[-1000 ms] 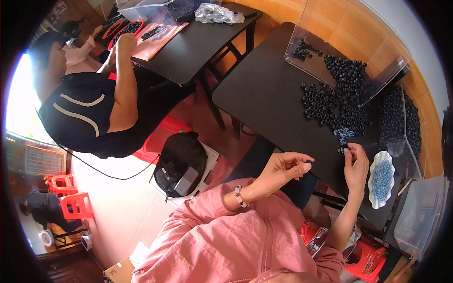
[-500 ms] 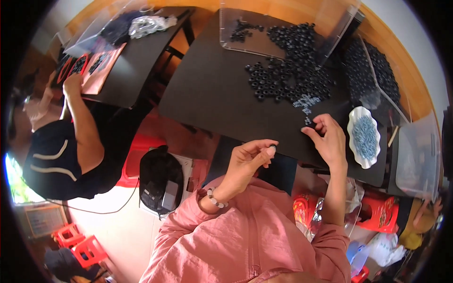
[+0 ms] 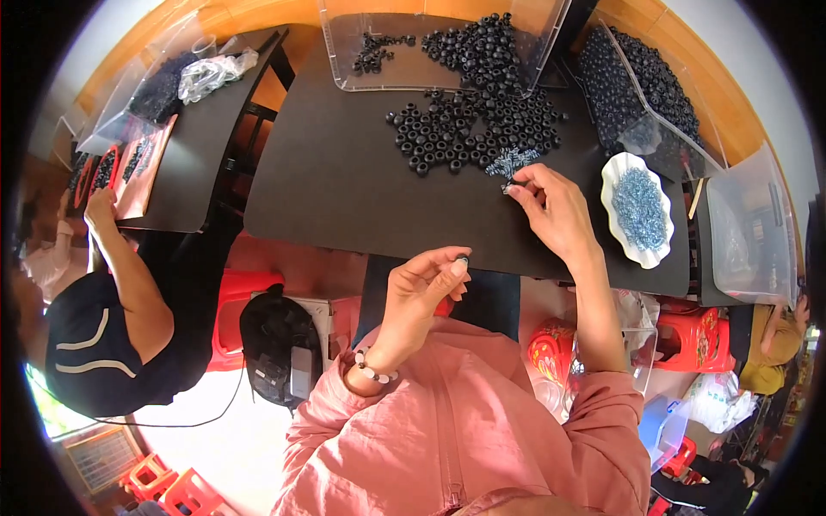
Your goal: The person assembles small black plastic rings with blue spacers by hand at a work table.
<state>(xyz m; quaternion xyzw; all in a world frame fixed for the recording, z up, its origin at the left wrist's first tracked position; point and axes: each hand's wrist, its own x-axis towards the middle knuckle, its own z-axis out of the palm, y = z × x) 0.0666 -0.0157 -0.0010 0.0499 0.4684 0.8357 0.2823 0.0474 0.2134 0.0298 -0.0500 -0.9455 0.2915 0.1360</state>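
My left hand (image 3: 417,288) is closed in front of my chest, thumb and forefinger pinching a small round black bead (image 3: 463,259). Over the dark table (image 3: 335,185), my right hand (image 3: 561,213) has its thumb and fingertips together at the near edge of a little heap of clear bluish pieces (image 3: 514,159). Whether a piece is between those fingertips is too small to make out. Just beyond the heap spreads a pile of black beads (image 3: 477,129). To the right of my right hand stands a white scalloped dish (image 3: 609,205) full of similar bluish pieces (image 3: 641,209).
A clear plastic box (image 3: 340,79) lies open at the far side with beads spilling out. Another clear box (image 3: 641,90) at the far right holds many black beads. A co-worker's arm (image 3: 142,301) reaches to a second table (image 3: 194,163) on the left.
My right hand has moved left and away from me, to the small heap of bluish pieces. The left hand still pinches the bead. The whole view has shifted slightly.
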